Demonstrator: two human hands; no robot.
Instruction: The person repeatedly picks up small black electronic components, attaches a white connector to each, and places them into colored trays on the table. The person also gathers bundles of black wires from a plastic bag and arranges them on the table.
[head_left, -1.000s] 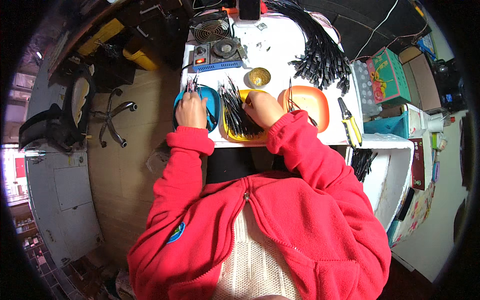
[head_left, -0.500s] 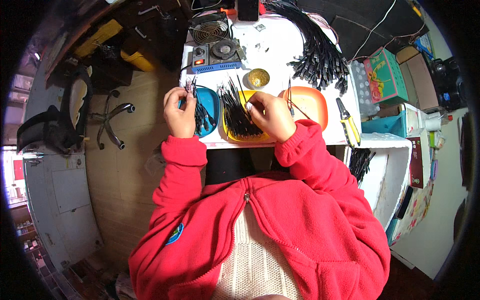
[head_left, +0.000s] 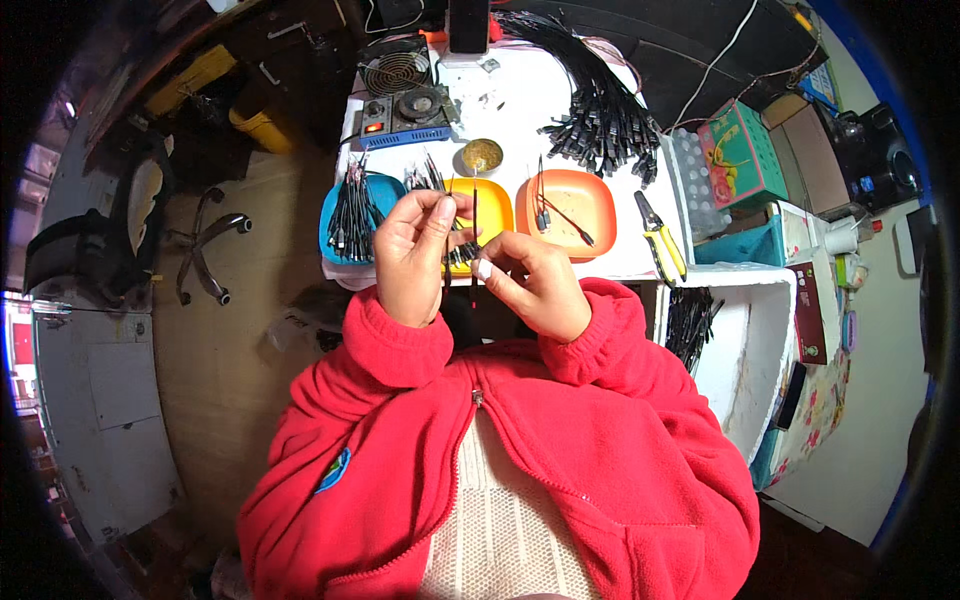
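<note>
White worktable [head_left: 515, 122] stretches toward twelve o'clock. The left hand [head_left: 410, 262], half curled, pinches one thin black cable [head_left: 447, 272]; the right hand [head_left: 538, 288], loosely closed, pinches a second dark cable [head_left: 475, 215]. Both cables stand nearly upright before the yellow tray [head_left: 493, 207]. At ten o'clock is the blue tray [head_left: 392, 187] of plug-ended cables [head_left: 352, 220]; at two, the orange tray [head_left: 565, 190].

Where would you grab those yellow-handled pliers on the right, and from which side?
I'd take the pliers around both yellow handles, probably from above at the table's near edge, with the right hand. They lie to the right of the orange tray, handles toward the person, dark jaws pointing away.
</note>
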